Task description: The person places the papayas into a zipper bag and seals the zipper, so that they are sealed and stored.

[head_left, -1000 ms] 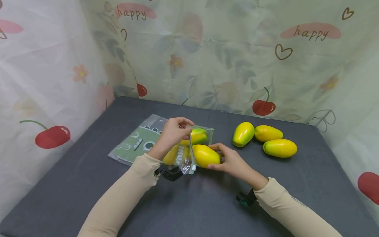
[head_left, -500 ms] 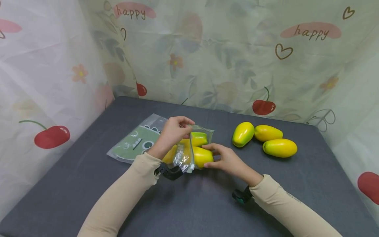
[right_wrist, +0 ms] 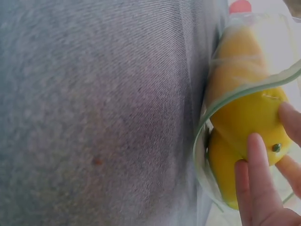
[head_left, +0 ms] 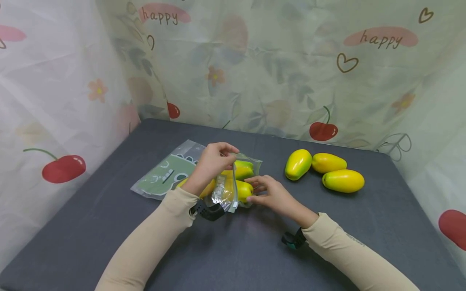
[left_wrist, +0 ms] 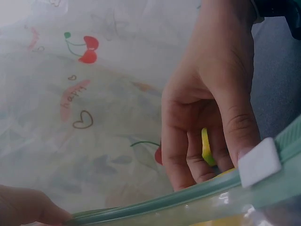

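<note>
My left hand pinches the upper rim of a clear zip bag with a green cartoon print. In the left wrist view its green zip edge and white slider run in front of my right hand. Thumb and fingers of the right hand grip the stem end of a yellow papaya, most of which lies inside the bag's mouth. Behind it in the bag shows another papaya with a green end. In the right wrist view my fingertips touch the papaya around its small stem.
Three more papayas lie to the right on the dark grey table: one greenish yellow papaya, one behind and one in front. Printed curtains enclose the table's back and sides.
My right hand has moved left, sliding the papaya deeper into the bag, so only its end shows at the mouth. The left hand keeps its hold on the rim.
</note>
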`<control>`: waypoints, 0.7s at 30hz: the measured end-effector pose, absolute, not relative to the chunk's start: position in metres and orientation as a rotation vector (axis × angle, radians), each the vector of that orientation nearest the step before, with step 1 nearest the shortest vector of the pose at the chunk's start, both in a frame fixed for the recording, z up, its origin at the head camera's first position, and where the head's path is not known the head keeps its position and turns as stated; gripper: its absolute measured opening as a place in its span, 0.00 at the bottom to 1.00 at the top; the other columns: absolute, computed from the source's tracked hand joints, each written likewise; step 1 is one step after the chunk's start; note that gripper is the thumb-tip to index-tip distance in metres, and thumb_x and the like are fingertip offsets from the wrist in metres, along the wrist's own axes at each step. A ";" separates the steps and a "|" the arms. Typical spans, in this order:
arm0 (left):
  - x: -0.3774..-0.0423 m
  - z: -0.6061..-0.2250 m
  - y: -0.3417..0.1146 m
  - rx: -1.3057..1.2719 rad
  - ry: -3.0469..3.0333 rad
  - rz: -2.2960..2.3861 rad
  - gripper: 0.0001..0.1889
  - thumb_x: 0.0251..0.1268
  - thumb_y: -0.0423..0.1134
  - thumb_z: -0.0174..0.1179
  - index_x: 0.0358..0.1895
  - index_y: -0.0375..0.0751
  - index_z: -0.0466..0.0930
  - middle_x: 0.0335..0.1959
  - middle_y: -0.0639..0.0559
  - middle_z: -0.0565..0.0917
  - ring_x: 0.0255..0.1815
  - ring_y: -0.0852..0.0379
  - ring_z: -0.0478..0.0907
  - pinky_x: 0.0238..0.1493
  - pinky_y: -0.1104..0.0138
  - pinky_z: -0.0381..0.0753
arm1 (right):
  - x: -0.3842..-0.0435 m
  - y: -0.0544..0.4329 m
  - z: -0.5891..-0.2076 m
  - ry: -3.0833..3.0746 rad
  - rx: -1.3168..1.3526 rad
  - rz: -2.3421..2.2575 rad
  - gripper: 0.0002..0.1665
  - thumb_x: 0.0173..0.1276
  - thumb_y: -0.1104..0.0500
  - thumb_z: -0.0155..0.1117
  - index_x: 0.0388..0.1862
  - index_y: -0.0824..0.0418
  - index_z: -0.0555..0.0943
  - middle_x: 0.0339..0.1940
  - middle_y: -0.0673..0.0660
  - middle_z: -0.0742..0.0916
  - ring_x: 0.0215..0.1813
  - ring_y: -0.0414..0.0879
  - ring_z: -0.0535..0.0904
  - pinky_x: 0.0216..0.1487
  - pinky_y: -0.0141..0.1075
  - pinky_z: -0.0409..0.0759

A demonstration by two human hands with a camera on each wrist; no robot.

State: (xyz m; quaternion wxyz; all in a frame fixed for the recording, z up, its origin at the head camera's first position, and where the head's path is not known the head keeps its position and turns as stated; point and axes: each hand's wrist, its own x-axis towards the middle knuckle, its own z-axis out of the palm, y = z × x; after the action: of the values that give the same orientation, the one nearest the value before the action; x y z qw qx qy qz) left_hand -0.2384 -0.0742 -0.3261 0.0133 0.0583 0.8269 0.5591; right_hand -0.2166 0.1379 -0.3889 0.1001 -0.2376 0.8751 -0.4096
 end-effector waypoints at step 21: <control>-0.240 -0.326 -0.074 0.183 2.538 1.786 0.13 0.62 0.32 0.57 0.48 0.37 0.83 0.33 0.45 0.79 0.33 0.47 0.83 0.42 0.58 0.87 | -0.214 0.127 -0.385 2.599 -0.697 -1.165 0.16 0.62 0.59 0.69 0.48 0.56 0.78 0.47 0.53 0.84 0.51 0.50 0.83 0.51 0.41 0.83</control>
State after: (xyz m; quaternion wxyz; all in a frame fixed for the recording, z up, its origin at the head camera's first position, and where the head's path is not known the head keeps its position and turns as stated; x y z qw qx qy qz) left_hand -0.2398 -0.0742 -0.3258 0.0166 0.0587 0.8163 0.5745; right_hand -0.2138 0.1273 -0.3852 0.1043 -0.2365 0.8815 -0.3952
